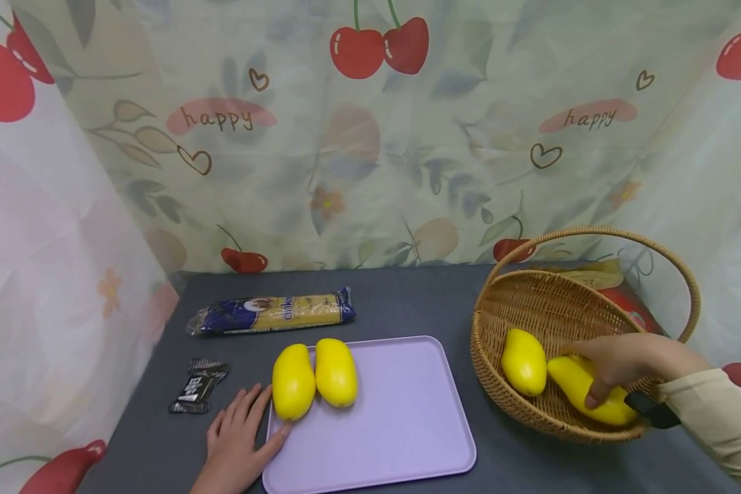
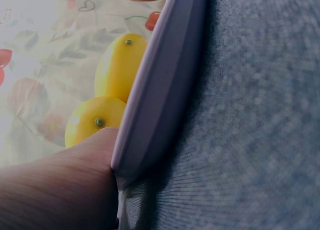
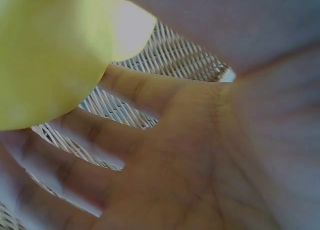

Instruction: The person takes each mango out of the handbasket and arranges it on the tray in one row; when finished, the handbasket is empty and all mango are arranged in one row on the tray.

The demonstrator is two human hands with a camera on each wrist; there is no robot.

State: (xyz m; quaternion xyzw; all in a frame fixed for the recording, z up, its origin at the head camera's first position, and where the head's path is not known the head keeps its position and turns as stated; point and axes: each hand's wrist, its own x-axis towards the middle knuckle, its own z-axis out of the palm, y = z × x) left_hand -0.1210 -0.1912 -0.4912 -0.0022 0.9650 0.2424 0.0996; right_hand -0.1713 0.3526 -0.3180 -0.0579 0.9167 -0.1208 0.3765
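Yellow mango (image 1: 569, 379) at lower right of the head view, lying tilted inside the wicker basket (image 1: 556, 295); gripped from above by the right hand (image 1: 620, 358), thumb on the near side, fingers along the far side, fingertips hidden behind the fruit in the right wrist view. Second mango (image 1: 524, 363) just to the left, in the same basket. At lower centre, lilac tray (image 1: 401, 412) bearing two more mangoes (image 1: 293, 382) side by side at its upper left corner. Left hand (image 1: 241, 432) at lower left, fingers loosely extended beside the tray, thumb touching its left rim. Farther left, small black wrapped packet (image 1: 197, 385) on the dark grey tabletop (image 1: 407, 302). Above the tray, toward centre left, pasta packet (image 1: 302, 313) lying crosswise. Behind the basket, partly hidden packet (image 1: 593, 274). Across the upper frame, cherry-printed curtain (image 1: 407, 123).
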